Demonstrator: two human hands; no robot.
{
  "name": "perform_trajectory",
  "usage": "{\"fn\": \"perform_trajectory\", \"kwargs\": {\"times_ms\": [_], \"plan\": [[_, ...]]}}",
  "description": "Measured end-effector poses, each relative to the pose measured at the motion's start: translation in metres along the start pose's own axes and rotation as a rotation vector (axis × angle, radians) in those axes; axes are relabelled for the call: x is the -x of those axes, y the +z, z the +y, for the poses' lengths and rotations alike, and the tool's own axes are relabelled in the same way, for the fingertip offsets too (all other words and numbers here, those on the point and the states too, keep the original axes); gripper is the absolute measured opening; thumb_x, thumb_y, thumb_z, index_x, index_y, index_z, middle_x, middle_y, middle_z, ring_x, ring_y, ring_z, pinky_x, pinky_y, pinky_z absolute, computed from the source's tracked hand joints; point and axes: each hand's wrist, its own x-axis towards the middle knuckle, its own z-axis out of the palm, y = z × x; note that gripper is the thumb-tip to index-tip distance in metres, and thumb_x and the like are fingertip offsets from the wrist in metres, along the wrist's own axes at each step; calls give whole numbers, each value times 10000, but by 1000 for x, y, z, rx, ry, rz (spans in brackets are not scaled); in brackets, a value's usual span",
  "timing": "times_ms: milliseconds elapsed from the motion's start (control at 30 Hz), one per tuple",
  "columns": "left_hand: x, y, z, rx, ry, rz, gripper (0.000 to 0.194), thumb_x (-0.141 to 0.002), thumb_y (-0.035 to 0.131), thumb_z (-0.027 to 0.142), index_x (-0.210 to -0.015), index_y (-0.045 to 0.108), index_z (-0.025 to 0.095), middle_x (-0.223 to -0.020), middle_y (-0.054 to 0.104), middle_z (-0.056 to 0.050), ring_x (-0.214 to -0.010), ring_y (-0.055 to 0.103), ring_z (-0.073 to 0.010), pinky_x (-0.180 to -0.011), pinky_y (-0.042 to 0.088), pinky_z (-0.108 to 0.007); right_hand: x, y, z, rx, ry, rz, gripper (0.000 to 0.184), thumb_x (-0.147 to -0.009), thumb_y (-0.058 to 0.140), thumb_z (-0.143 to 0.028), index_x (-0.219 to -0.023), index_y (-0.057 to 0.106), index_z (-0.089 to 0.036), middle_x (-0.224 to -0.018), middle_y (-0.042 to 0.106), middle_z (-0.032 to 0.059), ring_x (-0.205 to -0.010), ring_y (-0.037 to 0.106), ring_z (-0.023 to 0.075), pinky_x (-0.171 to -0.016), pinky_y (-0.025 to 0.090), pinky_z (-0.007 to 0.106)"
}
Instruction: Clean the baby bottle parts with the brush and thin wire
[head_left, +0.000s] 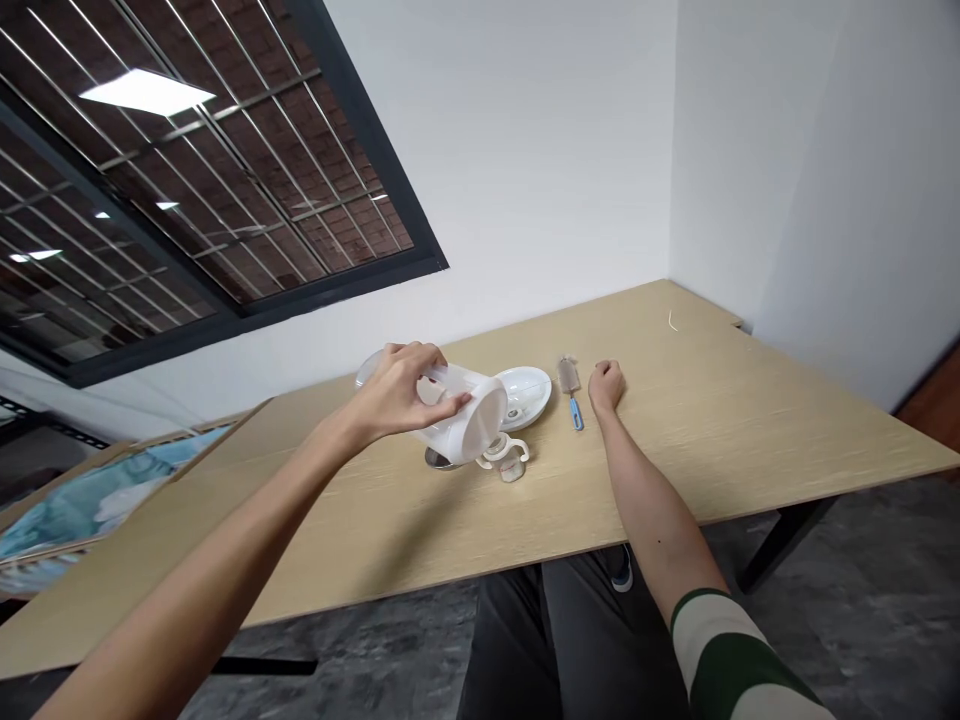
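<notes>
My left hand (409, 390) is closed around a white, translucent plastic container (465, 425). The container is tilted above the table, its round end turned towards the lower right. Behind that end lies a shallow white dish (534, 392), partly covered by the container. A small white plastic fitting with curved arms (512, 462) sits on the table just below. At the left of it, a dark round piece (439, 459) shows only in part under the container. My right hand (606, 385) rests on the tabletop in a loose fist, apart from the nearby brush (571, 390) with its blue handle.
The wooden table (720, 420) reaches to the white wall, with a thin white strip (673, 321) near its far right corner. On the left stands a box (112, 500) holding blue-green plastic material. A barred window (247, 180) is above.
</notes>
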Motion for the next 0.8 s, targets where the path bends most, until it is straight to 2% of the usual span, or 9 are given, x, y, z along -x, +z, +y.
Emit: {"fn": "perform_trajectory", "kwargs": {"times_ms": [100, 400, 633, 800], "plan": [[-2, 1, 2, -14, 21, -24, 269, -649, 654, 550, -813, 576, 351, -839, 635, 15, -856, 593, -266, -984, 382, -552, -1, 1, 0, 7, 6, -5, 319, -935, 364, -274, -840, 655, -181, -873, 716, 122, -799, 598, 231, -756, 392, 315], [-6, 6, 2, -123, 139, 3, 393, -764, 636, 593, -843, 535, 222, -866, 665, -56, -864, 621, -262, -933, 411, -535, 1, 2, -1, 4, 11, -4, 310, -931, 367, -277, -834, 649, -192, -849, 705, 107, -783, 589, 228, -743, 388, 312], [-2, 3, 1, -58, 81, 22, 331, -716, 646, 582, -804, 544, 280, -835, 661, -20, -834, 623, -262, -955, 421, -558, 1, 1, -1, -11, 4, -7, 308, -926, 363, -282, -821, 638, -195, -852, 705, 113, -790, 591, 232, -744, 398, 315], [-1, 2, -2, 10, 46, 46, 234, -621, 681, 516, -788, 582, 387, -813, 647, 8, -825, 611, -293, -955, 416, -598, 0, 0, -1, -9, 8, -4, 306, -923, 360, -280, -817, 635, -196, -849, 702, 111, -798, 598, 234, -751, 403, 317]]}}
